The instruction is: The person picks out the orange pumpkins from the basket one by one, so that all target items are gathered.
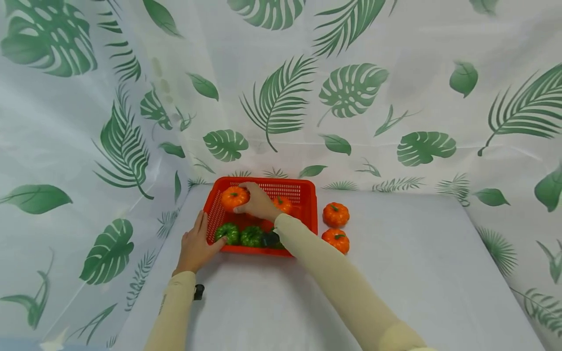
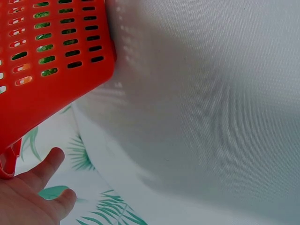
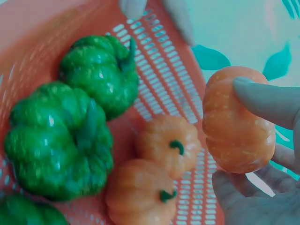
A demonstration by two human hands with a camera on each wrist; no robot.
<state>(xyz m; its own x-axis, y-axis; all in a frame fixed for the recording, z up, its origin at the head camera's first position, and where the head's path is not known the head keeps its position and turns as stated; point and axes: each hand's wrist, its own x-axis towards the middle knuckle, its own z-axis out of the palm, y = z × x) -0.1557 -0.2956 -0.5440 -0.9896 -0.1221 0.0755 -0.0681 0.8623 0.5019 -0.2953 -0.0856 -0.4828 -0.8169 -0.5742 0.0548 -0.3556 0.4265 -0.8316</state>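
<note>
My right hand (image 1: 260,201) holds an orange toy pumpkin (image 3: 239,119) over the far left part of the red basket (image 1: 259,251), thumb on one side and fingers on the other. At the basket's left front corner is my left hand (image 1: 197,246), thumb over the rim and fingers along the outer wall. In the left wrist view two of its fingers (image 2: 44,171) stretch past the basket. Two more orange pumpkins (image 3: 168,146) sit inside, partly hidden by my right hand in the head view. Green pumpkins (image 3: 58,140) line the basket's front side.
Two orange pumpkins (image 1: 336,215) stand on the white table (image 1: 417,273) just right of the basket, one nearer me than the other. A leaf-patterned sheet (image 1: 386,97) rises behind the table and along its sides. Black wrist cameras (image 1: 199,292) sit at both wrists.
</note>
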